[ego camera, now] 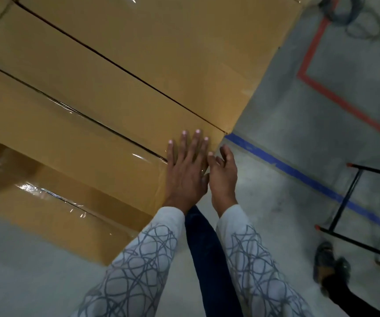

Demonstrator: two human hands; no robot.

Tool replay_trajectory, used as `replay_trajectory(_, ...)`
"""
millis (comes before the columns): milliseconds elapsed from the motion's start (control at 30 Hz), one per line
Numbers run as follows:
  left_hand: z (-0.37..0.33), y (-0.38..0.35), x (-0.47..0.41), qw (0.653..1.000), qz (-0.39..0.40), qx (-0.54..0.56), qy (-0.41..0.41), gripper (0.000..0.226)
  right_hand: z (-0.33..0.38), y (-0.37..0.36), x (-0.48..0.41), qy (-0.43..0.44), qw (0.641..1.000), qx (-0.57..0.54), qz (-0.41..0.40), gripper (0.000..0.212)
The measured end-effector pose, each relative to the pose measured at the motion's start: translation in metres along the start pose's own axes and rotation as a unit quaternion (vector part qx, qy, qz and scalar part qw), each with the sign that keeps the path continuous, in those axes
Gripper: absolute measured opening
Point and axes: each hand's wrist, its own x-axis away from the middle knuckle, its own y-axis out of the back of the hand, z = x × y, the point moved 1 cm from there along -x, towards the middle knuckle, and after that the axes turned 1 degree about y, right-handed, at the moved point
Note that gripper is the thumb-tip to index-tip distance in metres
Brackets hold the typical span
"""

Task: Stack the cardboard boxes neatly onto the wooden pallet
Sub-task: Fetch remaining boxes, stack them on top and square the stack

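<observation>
Far to the left of the left hand, a lower cardboard box (54,209) is being seen on the grey floor (24,271). Shiny clear tape is running along its top. Higher up, a big cardboard box (93,124) is reaching all the way to the left hand, and its taped line is ending right at that hand's left edge. Past the fingertips, across a thin dark gap, another cardboard box (161,42) is being kept close beside it.

The left hand (185,172) is being laid flat on the big box near its corner, with the fingers straight and spread apart. Nothing is being gripped by it. Just to its right, the right hand (223,177) is being held at the edge of the same box. Its fingers are loosely bent, its fingertips are touching the cardboard beside the left hand, and it is not being closed round anything. Both arms are being covered by pale sleeves (143,259) with a grey scribble pattern, and a dark blue trouser leg (207,248) is showing between them.

To the right of the right hand, a blue tape line (299,175) and a red tape line (344,99) are being seen on the floor. Further right, a black metal frame (344,202) is standing, and another person's shoe (328,264) is being seen below it.
</observation>
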Motion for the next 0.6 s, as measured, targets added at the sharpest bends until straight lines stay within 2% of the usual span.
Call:
replay_trajectory(133, 0.003, -0.002, 0.0, 1.0, -0.008, -0.017, -0.023, 0.085, -0.007, -0.007, -0.004, 0.002, 1.0, -0.01, 0.006, 0.061)
replay_trajectory(333, 0.001, -0.002, -0.007, 0.999, -0.01, -0.032, -0.03, 0.09, 0.003, 0.001, -0.013, 0.037, 0.999, 0.026, 0.028, 0.083)
replay_trajectory(467, 0.001, -0.002, -0.01, 0.999, -0.015, -0.03, -0.029, 0.091, 0.006, -0.002, -0.018, 0.057, 0.995, 0.056, 0.065, 0.084)
replay_trajectory(600, 0.0, -0.002, -0.016, 0.998, -0.014, -0.037, -0.04, 0.079, 0.006, -0.003, -0.019, 0.057, 0.992, 0.085, 0.073, 0.083)
